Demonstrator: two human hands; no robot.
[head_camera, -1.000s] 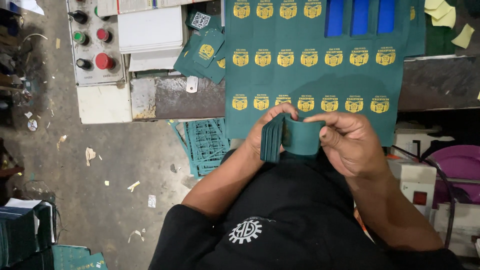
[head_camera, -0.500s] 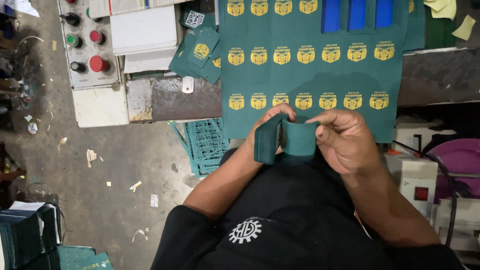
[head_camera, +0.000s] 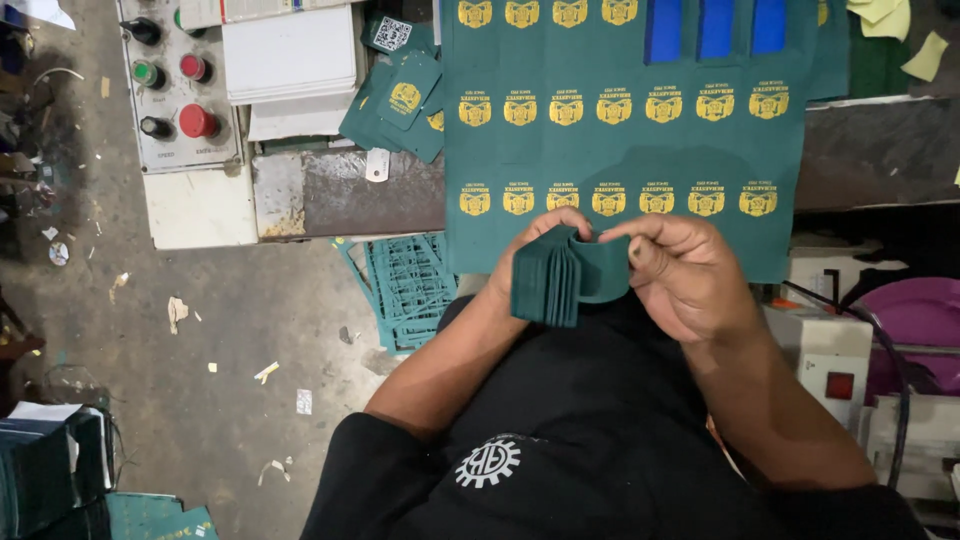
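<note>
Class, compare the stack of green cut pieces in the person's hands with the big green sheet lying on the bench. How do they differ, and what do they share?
The stack is small, bundled pieces; the sheet is one wide, uncut piece. The stack is gripped on edge by the left hand, the right hand peeling one piece off, whereas the sheet lies flat. The sheet shows rows of gold emblems; the stack's visible faces are plain. Both are the same dark green material.
</note>
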